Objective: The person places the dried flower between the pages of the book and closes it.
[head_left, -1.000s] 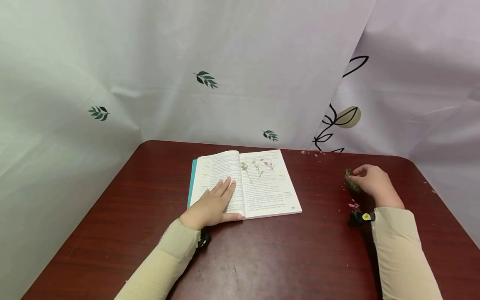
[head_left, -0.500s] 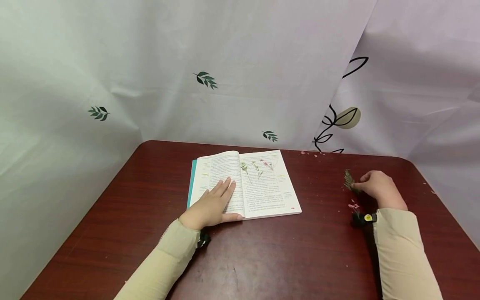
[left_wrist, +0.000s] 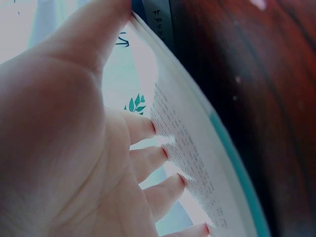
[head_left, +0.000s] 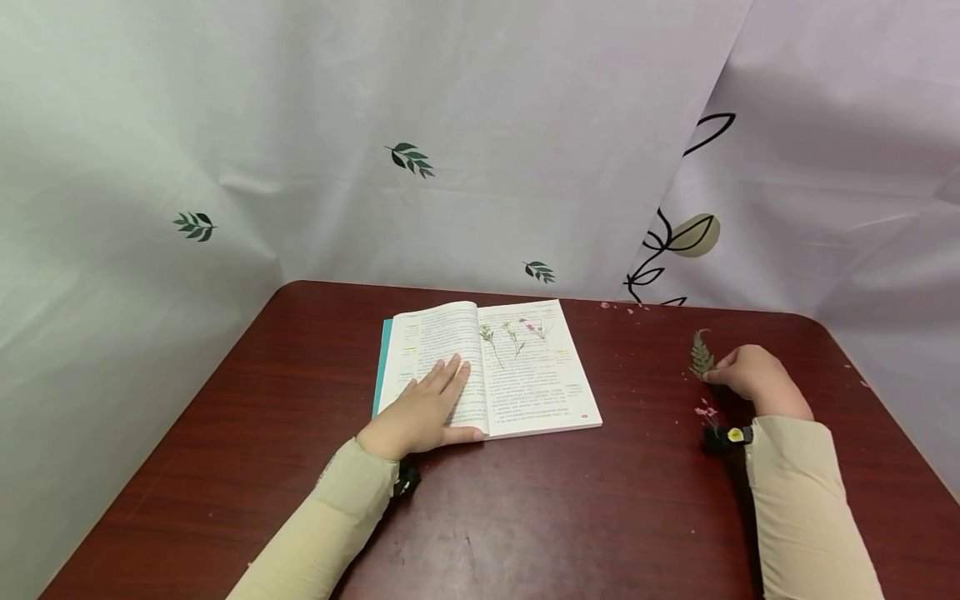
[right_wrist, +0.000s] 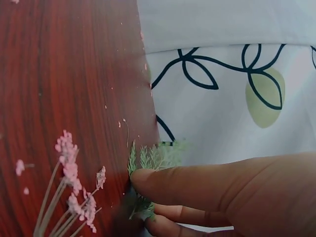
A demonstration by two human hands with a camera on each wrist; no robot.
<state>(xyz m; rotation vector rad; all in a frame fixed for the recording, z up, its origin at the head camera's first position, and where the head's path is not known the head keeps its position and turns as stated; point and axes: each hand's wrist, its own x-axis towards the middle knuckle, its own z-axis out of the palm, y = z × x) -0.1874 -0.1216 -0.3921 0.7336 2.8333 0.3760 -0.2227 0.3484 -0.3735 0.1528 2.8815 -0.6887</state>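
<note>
An open book (head_left: 540,392) lies on the dark red table, with three small dried flower sprigs (head_left: 514,337) on its right page. My left hand (head_left: 423,412) rests spread over the left page, fingers straight, thumb along the book's near edge; in the left wrist view the fingertips (left_wrist: 175,183) touch the printed page. At the right side of the table, my right hand (head_left: 761,379) pinches a green fern leaf (head_left: 701,354) near its base between thumb and fingers. In the right wrist view the thumb partly hides the fern leaf (right_wrist: 148,157).
Pink flower sprigs (right_wrist: 69,173) lie on the table just in front of my right wrist. Tiny pink petals (head_left: 630,309) are scattered near the back edge. A white cloth printed with leaves (head_left: 465,150) hangs behind the table (head_left: 570,517).
My right hand has drawn slightly toward me, and the fern leaf now stands out more fully from its fingertips. The left hand has stayed on the page.
</note>
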